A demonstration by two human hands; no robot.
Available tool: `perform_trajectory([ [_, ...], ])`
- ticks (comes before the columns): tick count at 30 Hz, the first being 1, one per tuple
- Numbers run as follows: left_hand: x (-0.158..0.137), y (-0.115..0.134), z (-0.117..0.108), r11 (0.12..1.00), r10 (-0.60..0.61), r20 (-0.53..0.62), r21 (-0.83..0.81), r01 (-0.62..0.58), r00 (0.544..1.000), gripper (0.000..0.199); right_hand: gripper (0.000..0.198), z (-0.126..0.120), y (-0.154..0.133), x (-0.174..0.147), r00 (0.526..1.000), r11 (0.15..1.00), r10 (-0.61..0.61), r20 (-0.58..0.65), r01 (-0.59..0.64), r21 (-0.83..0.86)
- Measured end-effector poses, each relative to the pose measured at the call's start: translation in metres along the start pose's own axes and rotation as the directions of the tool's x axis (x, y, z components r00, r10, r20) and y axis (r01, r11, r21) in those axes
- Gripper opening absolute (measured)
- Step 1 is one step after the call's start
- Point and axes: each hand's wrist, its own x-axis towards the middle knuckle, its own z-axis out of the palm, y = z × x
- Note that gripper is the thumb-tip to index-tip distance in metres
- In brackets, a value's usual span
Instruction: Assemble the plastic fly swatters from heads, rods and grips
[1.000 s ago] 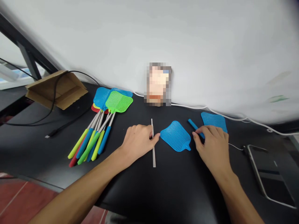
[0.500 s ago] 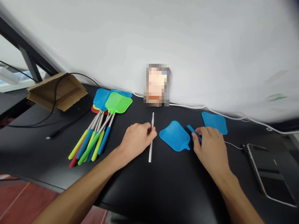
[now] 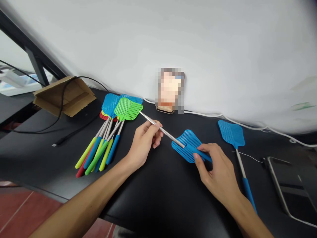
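Right hand (image 3: pixel 219 168), nearest, pinches the blue handle (image 3: pixel 198 152) between thumb and fingers, its mouth facing up and left to meet the thick end of the metal rod (image 3: pixel 170 136); whether the rod has gone inside cannot be told. Farther along, the left hand (image 3: pixel 146 142) grips that rod between thumb and curled fingers. For a clean fit, I would keep both pieces on one line, steady the handle, and press the rod in with a slight twist; sliding the left grip closer to the joint should curb wobble and spare the thin tip. Both parts slant over the loose blue swatter head (image 3: pixel 182 154) on the black table (image 3: pixel 148 201), so a little clearance above it would help. Beyond, to the right, a whole blue swatter (image 3: pixel 239 162) offers a pattern; across to the left lie the bundled swatters (image 3: pixel 92 152).
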Motion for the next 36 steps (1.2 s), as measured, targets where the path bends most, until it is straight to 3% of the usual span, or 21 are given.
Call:
perform_trajectory([
  [15, -0.003, -0.002, 0.002, 0.995, -0.084, 0.055, -0.046, 0.086, 0.995, 0.014, 0.018, -0.004, -0.007, 0.001, 0.986, 0.993, -0.105, -0.128, 0.112, 0.048],
  [26, -0.011, -0.006, 0.007, 0.988, -0.147, 0.27, -0.006, 0.154, 0.952, 0.024, 0.023, -0.003, -0.008, 0.0, 0.982, 0.988, -0.136, -0.127, 0.143, 0.05],
  [33, -0.006, -0.007, 0.005, 0.979, -0.143, 0.145, -0.124, 0.162, 0.979, 0.029, 0.029, -0.003, -0.008, -0.001, 0.963, 0.978, -0.203, -0.175, 0.206, -0.001],
  [36, -0.008, -0.009, 0.006, 0.983, -0.128, 0.168, -0.112, 0.148, 0.977, 0.029, 0.033, -0.002, -0.008, -0.002, 0.957, 0.97, -0.243, -0.158, 0.242, -0.027],
])
